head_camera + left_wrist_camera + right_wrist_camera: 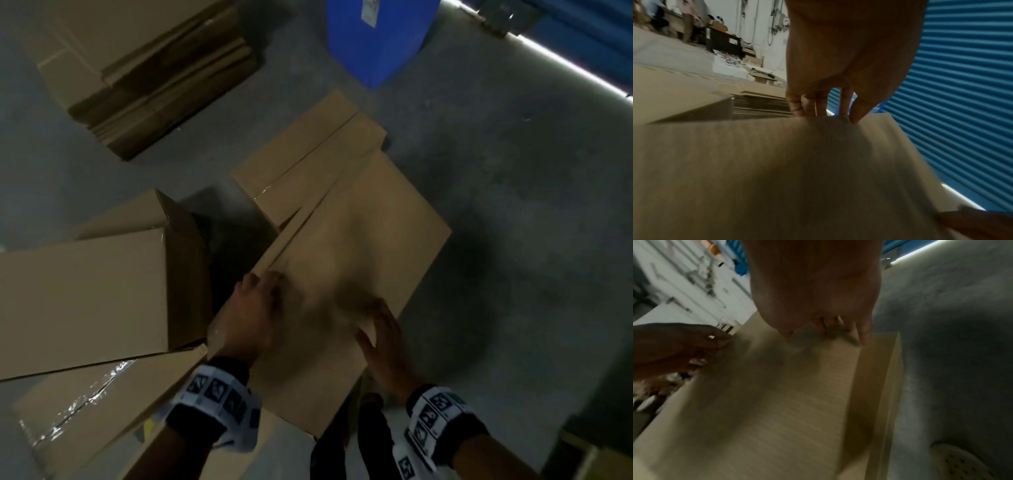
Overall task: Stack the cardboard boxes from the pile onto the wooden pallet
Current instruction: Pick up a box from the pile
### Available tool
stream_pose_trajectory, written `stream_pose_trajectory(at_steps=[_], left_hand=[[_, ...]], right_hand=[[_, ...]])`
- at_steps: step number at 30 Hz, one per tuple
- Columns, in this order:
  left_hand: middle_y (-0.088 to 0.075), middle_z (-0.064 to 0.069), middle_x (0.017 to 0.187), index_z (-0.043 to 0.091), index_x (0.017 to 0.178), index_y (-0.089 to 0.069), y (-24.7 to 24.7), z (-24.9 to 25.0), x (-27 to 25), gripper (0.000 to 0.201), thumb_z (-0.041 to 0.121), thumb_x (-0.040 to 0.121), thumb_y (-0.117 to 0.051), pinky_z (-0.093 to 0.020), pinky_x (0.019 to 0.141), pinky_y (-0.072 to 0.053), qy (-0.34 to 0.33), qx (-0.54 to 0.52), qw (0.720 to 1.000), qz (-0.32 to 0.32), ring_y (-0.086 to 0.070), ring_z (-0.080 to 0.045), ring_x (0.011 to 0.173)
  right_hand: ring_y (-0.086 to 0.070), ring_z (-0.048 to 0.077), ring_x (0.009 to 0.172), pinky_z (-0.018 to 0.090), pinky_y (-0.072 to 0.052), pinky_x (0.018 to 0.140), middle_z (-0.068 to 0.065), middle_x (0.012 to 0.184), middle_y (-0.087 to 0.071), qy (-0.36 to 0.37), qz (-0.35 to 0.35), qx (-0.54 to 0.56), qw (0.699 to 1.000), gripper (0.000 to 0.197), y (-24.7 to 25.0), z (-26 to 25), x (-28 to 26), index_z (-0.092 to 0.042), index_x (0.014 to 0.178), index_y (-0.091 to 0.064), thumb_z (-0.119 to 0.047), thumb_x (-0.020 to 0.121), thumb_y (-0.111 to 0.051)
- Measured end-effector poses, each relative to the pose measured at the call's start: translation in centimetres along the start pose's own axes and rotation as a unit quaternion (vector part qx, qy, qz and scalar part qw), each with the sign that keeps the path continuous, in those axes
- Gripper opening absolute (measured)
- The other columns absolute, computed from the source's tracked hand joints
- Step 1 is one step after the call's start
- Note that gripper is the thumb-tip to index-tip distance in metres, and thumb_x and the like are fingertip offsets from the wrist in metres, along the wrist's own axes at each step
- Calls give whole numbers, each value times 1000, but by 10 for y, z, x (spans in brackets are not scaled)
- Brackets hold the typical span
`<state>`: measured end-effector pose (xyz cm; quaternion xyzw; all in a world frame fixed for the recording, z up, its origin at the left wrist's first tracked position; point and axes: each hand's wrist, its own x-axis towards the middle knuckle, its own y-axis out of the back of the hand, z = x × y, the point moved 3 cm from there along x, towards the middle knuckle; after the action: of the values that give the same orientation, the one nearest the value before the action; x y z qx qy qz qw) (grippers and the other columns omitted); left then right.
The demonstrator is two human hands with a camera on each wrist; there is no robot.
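Note:
A plain cardboard box [359,233] lies tilted in the middle of the pile, its broad face up. My left hand [255,308] holds its left edge: in the left wrist view the fingers [809,105] hook over the far edge of the box [777,170] with the thumb on top. My right hand [380,335] lies flat on the box's near right part, fingers straight. The right wrist view shows that hand [828,324] over the box top [777,402], blurred, and the left hand [674,350] at the left edge.
More boxes surround it: one at the left [85,301], a taped one at the lower left [85,411], another behind [308,154]. A stack of flattened cardboard [147,68] lies at the back left, a blue bin [376,37] at the back. Grey concrete floor [513,205] stretches to the right.

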<state>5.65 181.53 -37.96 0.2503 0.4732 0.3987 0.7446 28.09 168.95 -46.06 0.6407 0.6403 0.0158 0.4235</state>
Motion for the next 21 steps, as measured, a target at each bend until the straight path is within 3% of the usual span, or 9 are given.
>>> stream_pose_trajectory(at_steps=[2,5,7,10,13,15,18,19,21], left_hand=[[-41,15,117,38,127,-48,-8,25,-20,25,41,103,-39,-35,87,-44,-89,-36,993,-62,-45,-6,99],[-57,12,114,19,117,-66,-28,40,-15,23,26,103,-49,-21,84,-44,-153,-93,970,-163,-51,6,86],[-59,5,117,20,126,-62,-36,37,9,25,27,104,-53,-16,83,-44,-102,-72,980,-155,-55,2,91],[-52,-5,130,20,137,-55,-37,32,49,37,33,102,-54,-40,101,-48,18,-74,994,-75,-56,-23,115],[-48,-16,140,13,143,-47,-51,15,86,51,37,99,-56,-50,105,-45,108,-89,988,-58,-52,-38,124],[-53,-20,138,11,139,-49,-69,-1,104,72,53,83,-61,-55,103,-47,154,-157,973,-75,-54,-41,122],[-56,-19,133,15,141,-47,-109,-38,127,110,76,50,-55,-57,101,-49,173,-183,965,-74,-57,-42,119],[-57,-17,131,17,140,-49,-117,-39,128,109,77,49,-57,-55,101,-50,177,-179,965,-73,-58,-41,119],[-61,-16,126,19,128,-59,-111,-11,108,92,74,54,-60,-54,100,-51,173,-155,969,-85,-59,-41,117]], right_hand=[[-46,23,134,47,-40,111,3,151,-43,-111,4,130,985,104,5,8,-10,-24,152,-30,-91,74,-42],[-61,21,113,50,-48,99,-5,126,-63,-174,22,253,951,89,16,5,-17,-46,132,-43,-96,59,-50],[-65,25,102,52,-52,92,-5,114,-68,-193,37,279,940,89,23,4,-19,-45,130,-43,-92,57,-58],[-63,22,93,50,-53,91,-2,111,-68,-209,28,292,933,94,30,3,-16,-39,132,-44,-87,54,-65],[-58,15,100,54,-44,104,-11,113,-63,-230,-4,325,917,59,36,5,-18,-37,131,-44,-58,82,-68],[-55,19,111,55,-42,107,-5,124,-59,-244,-12,339,908,69,38,15,-21,-37,151,-27,-49,92,-62],[-60,23,96,54,-53,89,-7,106,-58,-291,-13,340,894,75,33,29,-36,-52,152,-2,-59,94,-51],[-60,23,94,53,-56,85,-4,108,-58,-308,-3,347,886,71,28,35,-41,-56,150,-5,-66,93,-46],[-60,29,110,56,-55,87,4,134,-53,-330,30,373,866,80,22,49,-49,-54,149,-20,-79,77,-45]])
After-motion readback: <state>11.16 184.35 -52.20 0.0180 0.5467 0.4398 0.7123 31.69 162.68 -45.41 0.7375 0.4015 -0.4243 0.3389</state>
